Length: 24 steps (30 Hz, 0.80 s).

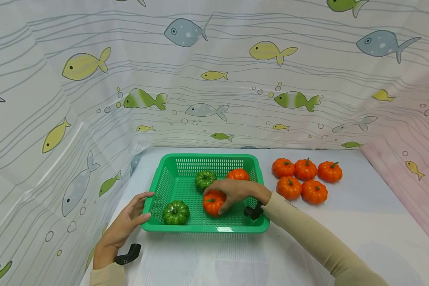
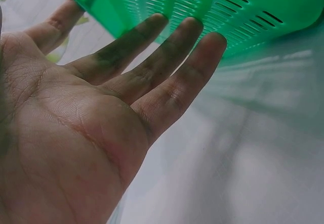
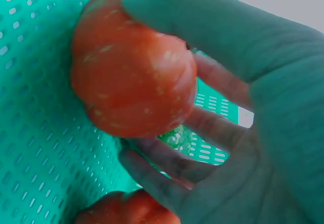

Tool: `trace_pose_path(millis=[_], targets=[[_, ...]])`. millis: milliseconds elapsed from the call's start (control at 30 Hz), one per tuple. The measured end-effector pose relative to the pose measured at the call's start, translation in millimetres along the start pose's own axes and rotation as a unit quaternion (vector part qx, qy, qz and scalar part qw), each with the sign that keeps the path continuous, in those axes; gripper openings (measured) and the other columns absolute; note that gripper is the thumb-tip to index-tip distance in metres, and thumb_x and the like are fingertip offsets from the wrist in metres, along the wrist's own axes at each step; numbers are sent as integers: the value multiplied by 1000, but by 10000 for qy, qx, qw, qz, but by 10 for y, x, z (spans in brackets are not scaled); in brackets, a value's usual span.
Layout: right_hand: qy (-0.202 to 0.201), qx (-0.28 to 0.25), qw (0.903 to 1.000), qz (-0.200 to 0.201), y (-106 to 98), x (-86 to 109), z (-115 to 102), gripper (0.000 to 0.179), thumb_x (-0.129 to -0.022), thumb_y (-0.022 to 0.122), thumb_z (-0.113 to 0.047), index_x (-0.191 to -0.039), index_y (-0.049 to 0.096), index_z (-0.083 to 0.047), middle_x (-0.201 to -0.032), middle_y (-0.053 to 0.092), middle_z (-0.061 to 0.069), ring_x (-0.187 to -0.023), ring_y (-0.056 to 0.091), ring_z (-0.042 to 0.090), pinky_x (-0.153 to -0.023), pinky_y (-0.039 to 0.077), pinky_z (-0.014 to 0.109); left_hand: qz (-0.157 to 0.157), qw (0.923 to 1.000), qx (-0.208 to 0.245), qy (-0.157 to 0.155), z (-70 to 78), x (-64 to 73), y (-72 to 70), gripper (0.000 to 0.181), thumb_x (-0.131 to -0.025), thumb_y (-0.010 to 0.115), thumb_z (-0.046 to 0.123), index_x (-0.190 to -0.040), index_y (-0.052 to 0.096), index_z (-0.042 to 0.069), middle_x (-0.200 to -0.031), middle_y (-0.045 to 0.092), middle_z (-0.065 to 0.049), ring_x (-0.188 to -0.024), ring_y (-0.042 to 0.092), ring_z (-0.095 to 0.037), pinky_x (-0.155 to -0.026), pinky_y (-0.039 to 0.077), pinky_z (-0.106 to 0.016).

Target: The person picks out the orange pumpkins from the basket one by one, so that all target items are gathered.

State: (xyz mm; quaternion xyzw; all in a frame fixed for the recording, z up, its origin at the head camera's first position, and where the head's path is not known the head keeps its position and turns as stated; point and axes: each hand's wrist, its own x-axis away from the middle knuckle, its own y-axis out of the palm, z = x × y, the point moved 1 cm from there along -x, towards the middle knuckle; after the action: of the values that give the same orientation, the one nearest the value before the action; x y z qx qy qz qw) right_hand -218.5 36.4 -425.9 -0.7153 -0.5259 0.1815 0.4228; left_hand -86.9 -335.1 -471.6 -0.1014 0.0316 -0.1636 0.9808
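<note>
Inside a green plastic basket point(image 1: 207, 229), my right hand point(image 1: 236, 190) holds a small orange pumpkin point(image 1: 211, 206) between thumb and fingers. The right wrist view shows the thumb lying over this ribbed orange pumpkin point(image 3: 134, 72), with the fingers round its other side. Two green pumpkins, one at the front left point(image 1: 176, 213) and one farther back point(image 1: 204, 179), sit in the basket. Another orange pumpkin point(image 1: 238, 174) is behind my right hand, partly hidden. At the basket's left side, my left hand point(image 1: 126, 222) has its fairly straight fingers point(image 2: 174, 90) against the outer wall.
Several orange pumpkins point(image 1: 305, 169) stand grouped on the white table point(image 1: 357, 222) to the right of the basket. A fish-patterned curtain point(image 1: 236, 91) encloses the table at the back and both sides. Each wrist carries a black camera point(image 1: 128, 254).
</note>
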Motion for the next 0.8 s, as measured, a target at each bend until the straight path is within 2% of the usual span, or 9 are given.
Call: trace_pose_path(millis=[300, 533, 567, 667, 700, 800], targets=[[-103, -118, 9986, 511, -90, 79, -46, 70, -87, 86, -26, -146, 51, -12, -147, 51, 0, -130, 50, 18, -105, 46, 33, -29, 9999, 47, 156, 8, -20, 13, 62, -106, 51, 2, -162, 27, 12, -168, 16, -13, -143, 23, 7, -104, 38, -17], [-131, -298, 9951, 936, -242, 225, -68, 67, -87, 86, -26, -145, 52, -17, -143, 53, -2, -125, 51, 14, -100, 49, 31, -26, 9998, -28, 172, 8, -15, 10, 61, -106, 51, 2, -162, 27, 13, -168, 18, -10, -147, 21, -1, -106, 36, -17], [-132, -323, 9944, 995, -258, 249, -68, 67, -87, 86, -26, -145, 53, -16, -143, 53, -2, -125, 52, 15, -99, 50, 31, -18, 9998, -68, 161, 11, -14, 11, 61, -106, 51, 3, -162, 27, 13, -168, 19, -10, -148, 20, -2, -108, 35, -21], [-161, -374, 9925, 1149, -299, 322, -74, 69, -87, 86, -28, -146, 53, -14, -144, 52, -1, -124, 52, 16, -98, 51, 33, -6, 9998, -140, 151, 21, -7, 11, 62, -106, 51, 2, -162, 27, 13, -168, 19, -12, -150, 20, -8, -119, 27, -46], [-163, -396, 9919, 1195, -309, 348, -78, 70, -87, 86, -27, -146, 53, -14, -144, 52, -1, -123, 52, 16, -97, 51, 33, 12, 9998, -152, 118, 21, -3, 10, 62, -106, 52, 3, -162, 27, 13, -168, 19, -11, -150, 20, -8, -119, 23, -54], [-215, -415, 9898, 1348, -335, 431, -74, 69, -87, 86, -28, -146, 54, -15, -142, 53, -1, -122, 52, 16, -96, 52, 34, 34, 9998, -208, 27, 22, 12, 8, 62, -106, 52, 3, -162, 27, 14, -168, 19, -9, -148, 20, -3, -116, 18, -68]])
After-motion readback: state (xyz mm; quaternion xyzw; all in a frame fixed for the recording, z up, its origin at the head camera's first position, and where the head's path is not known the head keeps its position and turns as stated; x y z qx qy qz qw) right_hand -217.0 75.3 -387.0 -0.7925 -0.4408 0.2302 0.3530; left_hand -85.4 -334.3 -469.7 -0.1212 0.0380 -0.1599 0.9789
